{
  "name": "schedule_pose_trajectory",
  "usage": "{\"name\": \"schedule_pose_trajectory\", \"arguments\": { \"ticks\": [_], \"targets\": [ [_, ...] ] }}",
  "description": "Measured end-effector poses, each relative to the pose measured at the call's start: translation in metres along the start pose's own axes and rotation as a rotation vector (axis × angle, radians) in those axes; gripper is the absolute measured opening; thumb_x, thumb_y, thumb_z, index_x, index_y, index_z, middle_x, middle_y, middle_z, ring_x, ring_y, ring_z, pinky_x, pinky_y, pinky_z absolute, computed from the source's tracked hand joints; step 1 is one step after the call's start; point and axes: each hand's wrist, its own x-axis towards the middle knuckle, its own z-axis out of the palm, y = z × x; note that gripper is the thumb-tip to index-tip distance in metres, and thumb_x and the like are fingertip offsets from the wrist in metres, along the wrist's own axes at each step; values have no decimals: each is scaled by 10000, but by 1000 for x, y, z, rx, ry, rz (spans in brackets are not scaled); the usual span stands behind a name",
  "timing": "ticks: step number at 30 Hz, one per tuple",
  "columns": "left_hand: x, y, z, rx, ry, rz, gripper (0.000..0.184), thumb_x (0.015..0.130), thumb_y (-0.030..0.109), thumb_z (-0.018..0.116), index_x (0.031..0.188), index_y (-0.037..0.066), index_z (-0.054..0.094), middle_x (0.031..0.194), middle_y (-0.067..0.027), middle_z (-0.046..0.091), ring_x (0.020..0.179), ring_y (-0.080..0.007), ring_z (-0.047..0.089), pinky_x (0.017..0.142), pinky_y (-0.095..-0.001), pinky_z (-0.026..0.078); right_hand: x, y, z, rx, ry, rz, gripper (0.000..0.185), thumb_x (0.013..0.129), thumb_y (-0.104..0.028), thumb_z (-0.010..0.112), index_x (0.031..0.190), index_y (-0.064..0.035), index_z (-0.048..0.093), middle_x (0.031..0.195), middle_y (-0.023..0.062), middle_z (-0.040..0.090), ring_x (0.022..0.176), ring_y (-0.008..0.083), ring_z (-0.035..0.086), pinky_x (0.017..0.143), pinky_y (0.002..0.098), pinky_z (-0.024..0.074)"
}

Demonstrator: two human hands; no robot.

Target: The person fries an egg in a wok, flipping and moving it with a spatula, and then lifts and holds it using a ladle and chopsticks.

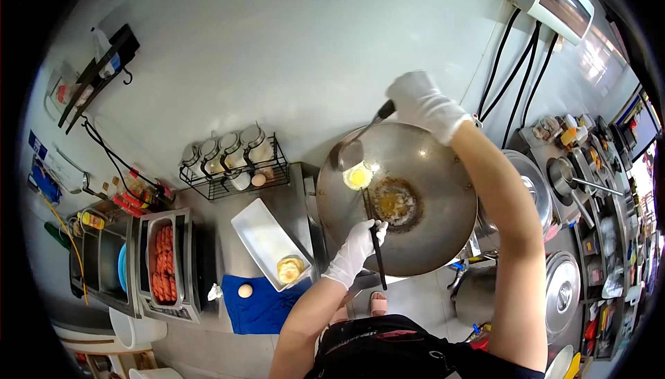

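Observation:
My right hand (424, 104), in a white glove, is closed round the dark handle of a ladle (350, 154) above the back of a large wok (436, 199). My left hand (358, 246), gloved too, grips dark chopsticks (377, 258) over the wok's near left side. Between the ladle and the chopstick tips is a fried egg (358, 176) with a yellow middle, on the wok's left part. Brownish oil (396, 204) lies at the wok's bottom. Left of the wok, a white rectangular tray (260, 230) holds fried eggs (290, 269) at its near end.
A whole egg (245, 290) rests by a blue cloth (260, 310). Behind the tray stands a wire rack (228, 184) with jars. Farther left is a metal pan of red food (164, 265). Lidded pots (562, 289) and a cluttered shelf are on the right.

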Motion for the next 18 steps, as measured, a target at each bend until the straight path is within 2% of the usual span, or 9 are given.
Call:
{"name": "schedule_pose_trajectory", "arguments": {
  "ticks": [4, 6, 8, 12, 16, 18],
  "targets": [
    [-1, 1, -2, 6, -9, 4, 156, 901, 164, 375, 856, 32, 445, 795, -159, 570, 549, -193, 521, 415, -247, 429, -50, 45, 15, 193, -157, 247, 108, 694, -156, 555, 753, -98, 625, 727, 97, 616, 718, 287, 600, 638, 375, 474],
    [-1, 0, -2, 37, 0, 11, 170, 905, 174, 371, 855, 32, 449, 803, -142, 563, 557, -182, 513, 431, -240, 426, -74, 58, 31, 263, -194, 289, 163, 698, -195, 545, 804, -105, 632, 741, 109, 614, 730, 295, 596, 656, 378, 473],
    [-2, 1, -3, 83, 10, 13, 198, 913, 191, 362, 849, 32, 459, 818, -109, 550, 577, -161, 500, 464, -228, 420, -94, 68, 53, 300, -203, 353, 205, 705, -233, 547, 824, -97, 643, 812, 125, 621, 785, 296, 602, 686, 366, 481],
    [-5, 0, -1, 78, 35, 19, 195, 910, 190, 368, 850, 27, 457, 819, -111, 550, 571, -158, 497, 461, -229, 422, -120, 78, 92, 462, -241, 554, 263, 696, -283, 562, 830, -72, 646, 893, 150, 618, 854, 295, 599, 731, 364, 483],
    [-10, -2, 4, 93, 41, 34, 185, 903, 182, 379, 849, 23, 455, 817, -112, 552, 566, -158, 495, 463, -234, 426, -125, 93, 146, 558, -396, 624, 323, 685, -297, 571, 890, -53, 625, 855, 136, 630, 804, 303, 611, 712, 355, 489],
    [-10, -1, 4, 93, 45, 40, 175, 902, 179, 382, 858, 27, 455, 816, -127, 560, 558, -169, 502, 451, -241, 429, -126, 106, 173, 624, -468, 425, 349, 685, -311, 594, 920, -54, 609, 860, 133, 633, 802, 299, 613, 697, 344, 490]
  ]
}}
